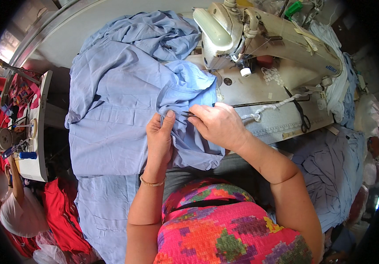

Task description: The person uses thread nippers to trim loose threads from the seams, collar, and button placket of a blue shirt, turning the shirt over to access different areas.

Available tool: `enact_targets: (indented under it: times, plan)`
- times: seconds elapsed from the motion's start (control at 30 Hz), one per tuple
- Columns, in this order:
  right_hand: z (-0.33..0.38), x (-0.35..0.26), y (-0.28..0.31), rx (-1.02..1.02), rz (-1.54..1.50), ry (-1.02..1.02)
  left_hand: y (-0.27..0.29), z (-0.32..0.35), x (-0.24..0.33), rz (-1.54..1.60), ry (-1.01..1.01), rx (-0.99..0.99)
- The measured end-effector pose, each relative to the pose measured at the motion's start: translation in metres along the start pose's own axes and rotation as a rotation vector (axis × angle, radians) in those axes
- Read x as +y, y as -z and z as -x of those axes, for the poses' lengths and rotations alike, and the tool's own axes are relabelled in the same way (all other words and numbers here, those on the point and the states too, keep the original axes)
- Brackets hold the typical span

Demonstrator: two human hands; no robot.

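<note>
A light-blue garment (114, 88) lies bunched over the machine table and hangs down in front of me. My left hand (159, 134) is closed, thumb uppermost, pinching a folded edge of that cloth. Close beside it, my right hand (220, 125) grips a small pointed dark metal tool (188, 114). Its tip reaches the cloth near my left thumb; most of it is hidden by my fingers, so its exact kind is unclear. Just beyond my hands, a lighter blue piece of the garment (189, 81) is heaped up beside the sewing machine (224, 39).
Black-handled scissors (305, 121) and a twisted white cord (277, 105) lie on the table's right part (268, 127). More blue garments (330, 171) are piled at the right. On the left, a person (22, 211) works at another machine table (39, 163) near red cloth (64, 215).
</note>
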State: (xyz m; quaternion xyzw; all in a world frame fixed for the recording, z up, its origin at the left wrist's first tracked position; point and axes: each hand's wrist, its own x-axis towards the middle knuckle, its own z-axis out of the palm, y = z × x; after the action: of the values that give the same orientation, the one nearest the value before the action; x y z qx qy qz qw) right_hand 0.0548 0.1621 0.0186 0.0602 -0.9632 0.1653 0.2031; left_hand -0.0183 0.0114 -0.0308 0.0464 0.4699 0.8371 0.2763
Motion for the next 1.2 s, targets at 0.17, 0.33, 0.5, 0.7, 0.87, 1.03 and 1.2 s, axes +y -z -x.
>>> enact_targets:
  times: [0.17, 0.33, 0.5, 0.7, 0.87, 1.03, 1.2]
  plan:
    - [0.002, 0.000, -0.005, 0.033, 0.011, -0.001, 0.002, -0.001, -0.002, -0.010, -0.020, -0.012]
    - [0.002, 0.004, -0.010, 0.098, -0.139, -0.028, -0.003, 0.001, 0.002, 0.010, -0.014, -0.031]
    - [0.002, 0.012, -0.004, 0.097, -0.242, -0.123, -0.004, 0.002, 0.006, 0.145, 0.019, 0.018]
    - [0.003, 0.013, 0.002, 0.083, -0.325, -0.128, -0.006, 0.001, 0.009, 0.171, 0.035, 0.020]
    - [0.004, 0.014, 0.000, 0.048, -0.332, -0.118, 0.000, 0.001, 0.003, 0.146, -0.038, 0.024]
    - [0.004, 0.016, -0.002, 0.009, -0.312, -0.106, 0.002, 0.000, 0.008, 0.152, -0.009, 0.084]
    - [0.004, 0.012, -0.006, -0.008, -0.256, -0.058, -0.001, 0.002, 0.016, 0.165, 0.039, 0.119]
